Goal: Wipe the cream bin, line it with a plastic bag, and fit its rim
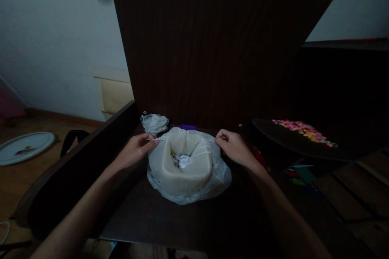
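A pale bin (188, 184) stands on the dark wooden surface, lined with a thin white plastic bag (220, 174) whose edge is folded out over the rim and hangs around the outside. Crumpled white paper (183, 161) lies at its bottom. On the left side of the rim, my left hand (138, 149) pinches the edge of the bag between thumb and fingers. My right hand (234, 145) has its fingers closed on the bag's edge at the far right. Both hands are a little above the rim, on opposite sides.
Behind the bin lie a crumpled plastic bag (154, 124) and a purple item (187, 127), near a tall dark wooden panel (206, 48). A raised side board (82, 158) borders the left. At right, a dark shelf (273, 135) carries colourful beads (304, 131). A white lid (27, 145) lies on the floor.
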### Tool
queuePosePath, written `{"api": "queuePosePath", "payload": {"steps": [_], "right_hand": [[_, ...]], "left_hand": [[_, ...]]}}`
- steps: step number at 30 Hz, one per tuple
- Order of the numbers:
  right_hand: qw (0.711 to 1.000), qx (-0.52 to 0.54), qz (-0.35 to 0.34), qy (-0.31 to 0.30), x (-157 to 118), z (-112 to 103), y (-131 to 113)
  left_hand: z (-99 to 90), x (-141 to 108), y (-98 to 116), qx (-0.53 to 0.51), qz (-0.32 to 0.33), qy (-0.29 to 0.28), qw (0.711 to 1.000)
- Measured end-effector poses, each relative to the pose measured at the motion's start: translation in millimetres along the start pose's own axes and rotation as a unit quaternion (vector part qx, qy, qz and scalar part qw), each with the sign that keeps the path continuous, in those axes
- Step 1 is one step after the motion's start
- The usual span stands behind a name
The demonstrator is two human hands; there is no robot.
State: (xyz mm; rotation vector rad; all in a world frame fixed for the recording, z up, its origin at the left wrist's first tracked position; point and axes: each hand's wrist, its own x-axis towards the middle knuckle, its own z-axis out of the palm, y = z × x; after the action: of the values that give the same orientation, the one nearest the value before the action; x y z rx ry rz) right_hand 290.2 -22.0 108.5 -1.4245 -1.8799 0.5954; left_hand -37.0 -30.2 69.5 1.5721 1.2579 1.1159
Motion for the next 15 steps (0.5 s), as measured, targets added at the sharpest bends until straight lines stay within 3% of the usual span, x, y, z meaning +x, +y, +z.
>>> {"api": "queuePosePath", "payload": {"steps": [5, 8, 10, 12, 15], "right_hand": [[0.997, -0.053, -0.043, 0.048, -10, -2, -8], [0.993, -0.057, -0.081, 0.060, -21, -3, -18], [0.994, -0.063, -0.090, -0.008, -28, -4, -24], [0.989, -0.068, -0.088, -0.095, -34, -3, -27], [0.982, -0.010, -0.068, -0.176, -39, 1, -25]], "left_hand": [[-8.0, -11, -1, 0.039, 0.032, 0.063, 0.997], [-7.7, -26, 9, 0.092, 0.072, 0.104, 0.988], [-5.8, -36, 20, 0.139, 0.105, 0.057, 0.983], [-3.2, -45, 29, 0.188, 0.139, -0.029, 0.972], [1.7, -53, 29, 0.224, 0.192, -0.109, 0.949]]}}
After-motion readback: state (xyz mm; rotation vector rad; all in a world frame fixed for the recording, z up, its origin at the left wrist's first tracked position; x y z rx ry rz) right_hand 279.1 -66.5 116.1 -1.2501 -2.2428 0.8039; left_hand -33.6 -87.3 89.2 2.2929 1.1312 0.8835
